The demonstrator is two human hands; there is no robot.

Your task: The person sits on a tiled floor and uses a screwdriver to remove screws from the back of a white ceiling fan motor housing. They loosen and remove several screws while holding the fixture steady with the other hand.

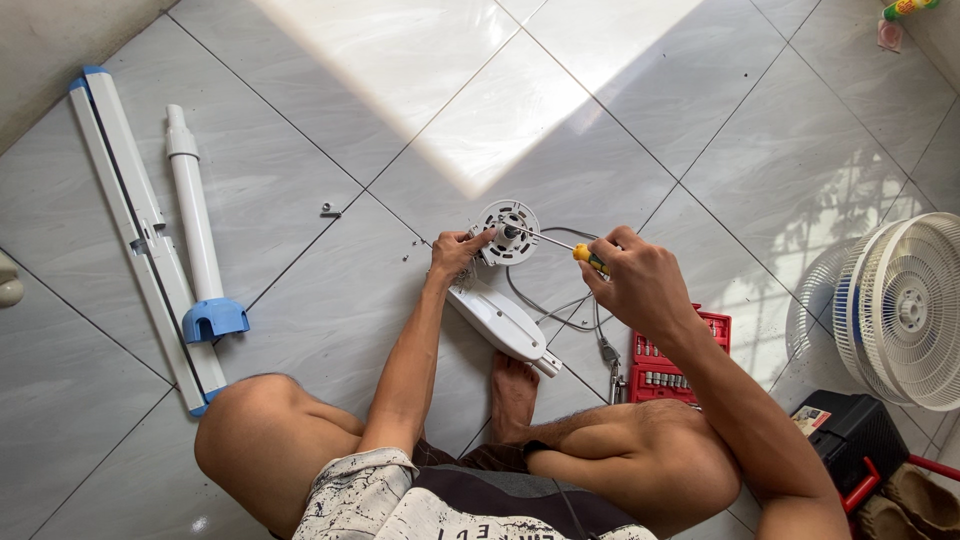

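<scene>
Person sits on a grey tiled floor, knees splayed, one bare foot tucked under the work.

Left hand grips the edge of a white fan motor housing, fingers curled shut around it just beside the round vented motor face. The housing lies on the tiles between the knees, long axis running toward the right knee; its lower end is partly covered by the foot area.

Right hand is closed around a yellow-handled screwdriver; only a bit of handle shows past the fingers. The shaft reaches to the centre of the motor face; the tip itself is too small to make out.

A grey cord loops from the housing, passing under the right forearm.

Red socket set case near the right knee, half hidden by the arm. White fan grilles at right, cut off by the frame edge. White and blue stand tubes lie well apart at left. Small loose fasteners on the tiles, kind unclear.
</scene>
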